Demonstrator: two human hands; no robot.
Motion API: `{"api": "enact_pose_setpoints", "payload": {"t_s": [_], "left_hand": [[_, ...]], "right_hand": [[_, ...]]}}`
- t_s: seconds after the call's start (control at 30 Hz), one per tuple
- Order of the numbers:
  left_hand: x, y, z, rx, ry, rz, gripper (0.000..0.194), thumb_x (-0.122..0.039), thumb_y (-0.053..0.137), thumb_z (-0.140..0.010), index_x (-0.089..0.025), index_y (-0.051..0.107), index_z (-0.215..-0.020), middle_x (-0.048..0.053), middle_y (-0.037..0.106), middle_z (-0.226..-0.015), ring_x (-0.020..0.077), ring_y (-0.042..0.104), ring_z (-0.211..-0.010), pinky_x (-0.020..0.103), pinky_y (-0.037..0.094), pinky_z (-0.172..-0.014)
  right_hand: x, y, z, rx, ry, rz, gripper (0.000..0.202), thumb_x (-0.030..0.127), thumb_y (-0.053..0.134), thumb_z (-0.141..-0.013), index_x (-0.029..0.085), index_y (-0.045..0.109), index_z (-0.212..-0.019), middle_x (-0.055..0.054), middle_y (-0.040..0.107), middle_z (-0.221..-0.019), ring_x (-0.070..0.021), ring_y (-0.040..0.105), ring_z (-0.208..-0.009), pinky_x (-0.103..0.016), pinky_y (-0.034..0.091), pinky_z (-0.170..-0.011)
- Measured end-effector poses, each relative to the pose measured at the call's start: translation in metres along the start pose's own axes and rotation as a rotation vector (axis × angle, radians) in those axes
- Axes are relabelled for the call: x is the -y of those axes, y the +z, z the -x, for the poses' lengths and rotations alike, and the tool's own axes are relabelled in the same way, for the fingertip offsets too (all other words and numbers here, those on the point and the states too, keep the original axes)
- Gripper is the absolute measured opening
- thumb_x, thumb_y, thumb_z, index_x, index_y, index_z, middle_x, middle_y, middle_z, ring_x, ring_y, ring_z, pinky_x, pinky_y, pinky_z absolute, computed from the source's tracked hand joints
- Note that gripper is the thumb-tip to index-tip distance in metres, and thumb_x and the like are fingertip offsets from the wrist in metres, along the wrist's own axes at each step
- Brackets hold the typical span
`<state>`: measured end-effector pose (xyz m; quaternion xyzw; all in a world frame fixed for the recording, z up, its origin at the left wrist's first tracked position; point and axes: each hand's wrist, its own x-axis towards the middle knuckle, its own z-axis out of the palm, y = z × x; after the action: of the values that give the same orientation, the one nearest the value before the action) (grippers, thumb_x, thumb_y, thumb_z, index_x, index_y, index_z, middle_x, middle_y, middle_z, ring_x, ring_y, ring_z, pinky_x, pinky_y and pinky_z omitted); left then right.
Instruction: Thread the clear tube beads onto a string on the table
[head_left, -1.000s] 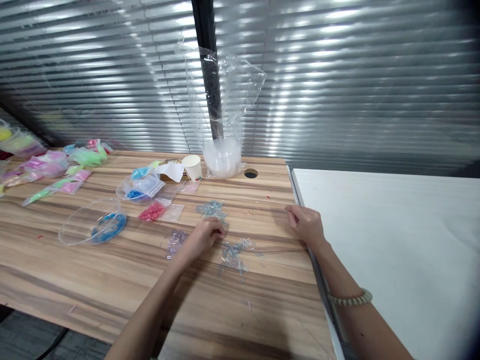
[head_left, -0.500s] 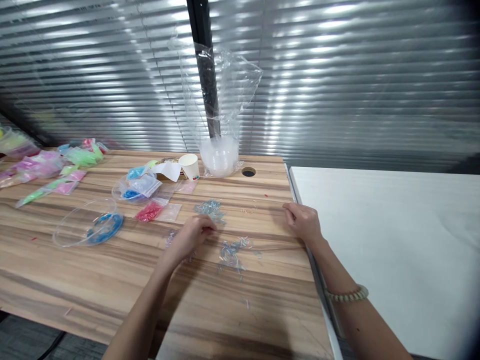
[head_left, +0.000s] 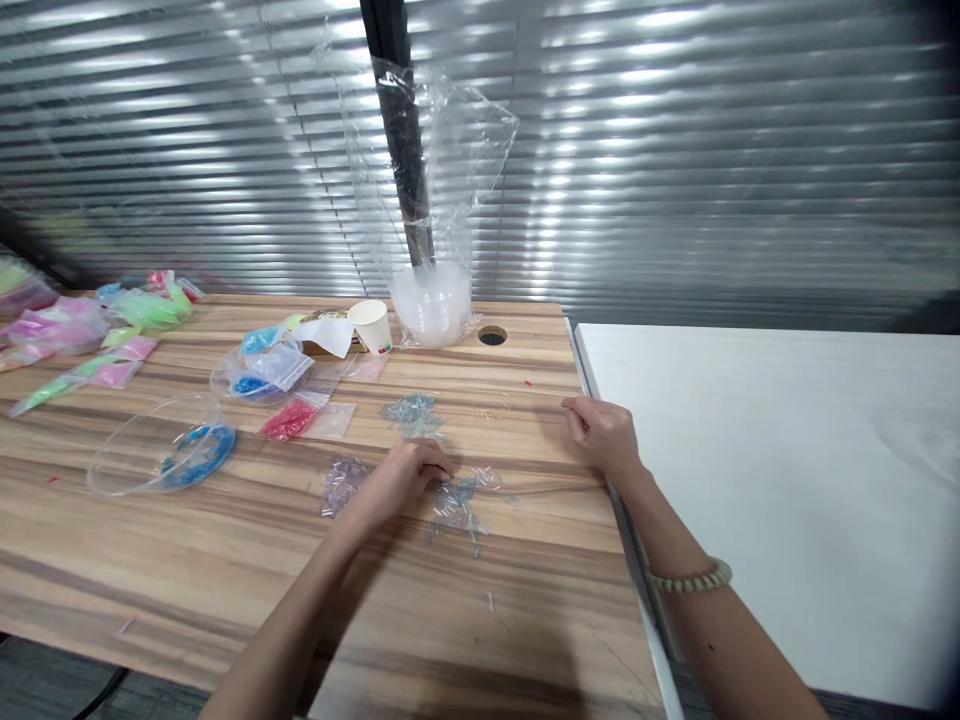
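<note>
My left hand (head_left: 405,478) bends down at the left edge of a mixed pile of clear and blue-grey tube beads (head_left: 461,508). Its fingers are drawn together, and whatever lies between the tips is hidden. A pile of purple tube beads (head_left: 343,485) lies beside that wrist. Behind it is a pile of blue-grey tube beads (head_left: 412,412). Near the table's right edge rests my right hand (head_left: 606,437), wearing a bead bracelet at the wrist. Its fingers are curled closed with thumb and forefinger pressed together; I cannot see anything in them. A few pale beads (head_left: 491,412) lie to its left.
A clear round lid (head_left: 97,468) with a blue ring of beads (head_left: 199,458) lies on the left. Bags of red beads (head_left: 289,420), a paper cup (head_left: 371,327) and bagged plastic bowls (head_left: 431,305) stand farther back. A white table (head_left: 750,450) adjoins on the right.
My left hand has moved right and slightly nearer, from between the piles to the mixed pile, uncovering the purple beads. My right hand stays in about the same place. The view has shifted slightly.
</note>
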<state>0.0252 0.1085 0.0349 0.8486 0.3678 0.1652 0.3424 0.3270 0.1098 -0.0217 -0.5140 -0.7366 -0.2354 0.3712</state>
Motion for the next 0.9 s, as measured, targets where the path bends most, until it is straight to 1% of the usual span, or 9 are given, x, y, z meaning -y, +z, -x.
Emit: {"api": "enact_pose_setpoints", "payload": {"t_s": [0.17, 0.3, 0.4, 0.47, 0.53, 0.6, 0.67, 0.8, 0.9], "left_hand": [[0.000, 0.000, 0.001, -0.012, 0.016, 0.003, 0.024, 0.001, 0.050, -0.076, -0.013, 0.069, -0.070, 0.004, 0.066, -0.071, 0.0145, 0.059, -0.070, 0.021, 0.042, -0.065], [0.003, 0.004, 0.001, -0.029, 0.041, -0.002, 0.024, 0.000, 0.049, -0.078, -0.013, 0.069, -0.073, 0.004, 0.064, -0.073, 0.0140, 0.058, -0.069, 0.021, 0.042, -0.065], [0.003, 0.006, 0.001, -0.012, 0.059, 0.001, 0.026, -0.001, 0.049, -0.080, -0.014, 0.071, -0.084, 0.004, 0.064, -0.077, 0.0139, 0.058, -0.070, 0.021, 0.042, -0.064], [0.001, 0.006, 0.001, 0.001, 0.067, 0.006, 0.028, -0.002, 0.051, -0.080, -0.016, 0.071, -0.095, 0.004, 0.064, -0.081, 0.0143, 0.059, -0.073, 0.022, 0.043, -0.066], [-0.002, 0.007, 0.001, 0.013, 0.073, 0.009, 0.031, -0.002, 0.053, -0.080, -0.017, 0.070, -0.101, 0.004, 0.063, -0.083, 0.0148, 0.058, -0.075, 0.022, 0.043, -0.069], [-0.004, 0.007, 0.001, 0.018, 0.082, 0.014, 0.029, -0.003, 0.053, -0.081, -0.017, 0.070, -0.100, 0.005, 0.063, -0.086, 0.0156, 0.058, -0.078, 0.023, 0.043, -0.071], [-0.005, 0.008, 0.000, 0.006, 0.101, 0.014, 0.025, -0.004, 0.052, -0.082, -0.016, 0.071, -0.095, 0.006, 0.064, -0.086, 0.0165, 0.058, -0.080, 0.024, 0.043, -0.072], [-0.004, 0.010, -0.002, -0.035, 0.126, -0.001, 0.022, -0.004, 0.049, -0.085, -0.013, 0.069, -0.082, 0.007, 0.063, -0.080, 0.0167, 0.057, -0.078, 0.025, 0.043, -0.071], [-0.002, 0.012, -0.004, -0.054, 0.132, 0.000, 0.022, -0.004, 0.048, -0.085, -0.013, 0.068, -0.080, 0.006, 0.062, -0.080, 0.0161, 0.057, -0.076, 0.025, 0.042, -0.071]], "right_hand": [[0.000, -0.001, -0.001, -0.027, -0.029, -0.021, 0.022, 0.007, 0.044, -0.079, 0.017, 0.061, -0.071, 0.000, 0.066, -0.061, -0.0111, 0.057, -0.051, -0.021, 0.038, -0.051], [0.000, -0.001, -0.002, -0.026, -0.017, -0.033, 0.022, 0.007, 0.044, -0.080, 0.017, 0.061, -0.072, 0.000, 0.066, -0.061, -0.0113, 0.058, -0.052, -0.022, 0.038, -0.051], [0.001, -0.002, -0.002, -0.020, -0.017, -0.039, 0.021, 0.007, 0.044, -0.080, 0.017, 0.061, -0.072, 0.000, 0.067, -0.062, -0.0113, 0.058, -0.052, -0.022, 0.038, -0.051], [0.001, -0.002, -0.002, -0.017, -0.015, -0.038, 0.021, 0.007, 0.044, -0.080, 0.017, 0.061, -0.072, 0.000, 0.067, -0.063, -0.0113, 0.058, -0.052, -0.022, 0.038, -0.051], [0.001, -0.002, -0.003, -0.019, -0.015, -0.038, 0.021, 0.007, 0.044, -0.080, 0.017, 0.061, -0.072, 0.000, 0.067, -0.062, -0.0114, 0.058, -0.051, -0.022, 0.037, -0.050], [0.001, -0.002, -0.003, -0.022, -0.019, -0.040, 0.021, 0.007, 0.044, -0.080, 0.017, 0.061, -0.072, 0.000, 0.066, -0.062, -0.0115, 0.057, -0.051, -0.022, 0.037, -0.050], [0.001, -0.002, -0.003, -0.023, -0.023, -0.044, 0.021, 0.007, 0.044, -0.080, 0.016, 0.061, -0.072, 0.000, 0.066, -0.062, -0.0115, 0.057, -0.051, -0.022, 0.037, -0.050], [0.000, -0.002, -0.002, -0.019, -0.024, -0.043, 0.020, 0.006, 0.045, -0.080, 0.016, 0.061, -0.073, 0.000, 0.066, -0.062, -0.0112, 0.057, -0.050, -0.022, 0.037, -0.050], [0.001, -0.002, -0.002, -0.019, -0.019, -0.045, 0.020, 0.006, 0.045, -0.080, 0.017, 0.061, -0.073, 0.000, 0.066, -0.062, -0.0113, 0.058, -0.051, -0.022, 0.037, -0.050]]}}
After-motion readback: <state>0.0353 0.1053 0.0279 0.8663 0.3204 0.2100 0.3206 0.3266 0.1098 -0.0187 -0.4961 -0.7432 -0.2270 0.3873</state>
